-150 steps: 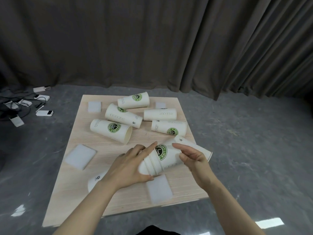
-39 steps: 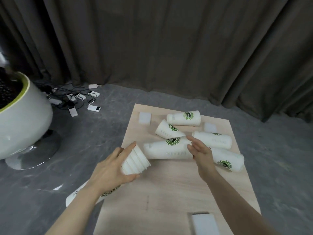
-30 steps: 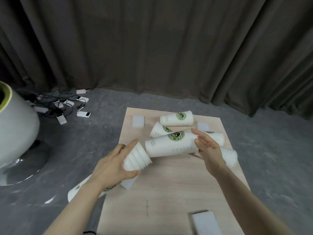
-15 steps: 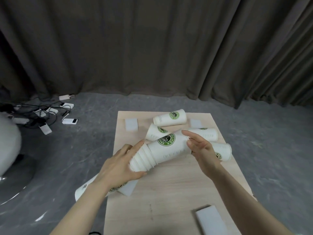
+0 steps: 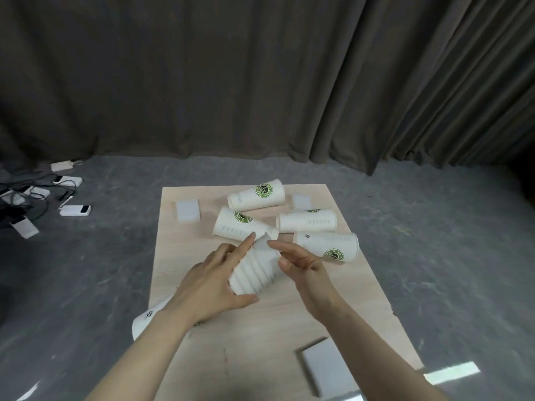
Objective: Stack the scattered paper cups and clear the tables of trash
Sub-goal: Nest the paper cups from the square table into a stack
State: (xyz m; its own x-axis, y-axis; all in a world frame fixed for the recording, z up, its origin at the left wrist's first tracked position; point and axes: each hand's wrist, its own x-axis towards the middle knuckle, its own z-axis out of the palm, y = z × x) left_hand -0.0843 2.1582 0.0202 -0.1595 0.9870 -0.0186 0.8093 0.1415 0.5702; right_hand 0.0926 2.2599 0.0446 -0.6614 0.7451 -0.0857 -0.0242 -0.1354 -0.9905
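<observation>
2 bare hands of yours meet over the middle of the wooden table (image 5: 260,357), with a pale flat pad (image 5: 328,369) lying close to you by the right edge. Your left hand (image 5: 211,287) wraps the nested stack of cups (image 5: 256,269) from the left, fingers along its side and the thumb curled under its lower end, so the stack is gripped and tilted up and away from you. Your right hand (image 5: 301,263) sits at the stack's right side, fingers loosely bent and the thumb against the cups; you cannot tell from here whether it truly grips. Under your left forearm 1 white cup (image 5: 144,318) juts past the table's left edge. Just beyond the hands lie 4 loose cups on their sides: 1 cup with a green logo (image 5: 330,246) to the right, 1 cup (image 5: 240,227) right behind the stack, 1 cup (image 5: 308,221) beside it, and the far cup (image 5: 256,195). 2 more pale pads rest near the far end, the left pad (image 5: 188,209) and the small pad (image 5: 301,201). On the grey floor to the left sit white chargers and cables (image 5: 43,195), and a dark curtain (image 5: 260,76) closes the back.
</observation>
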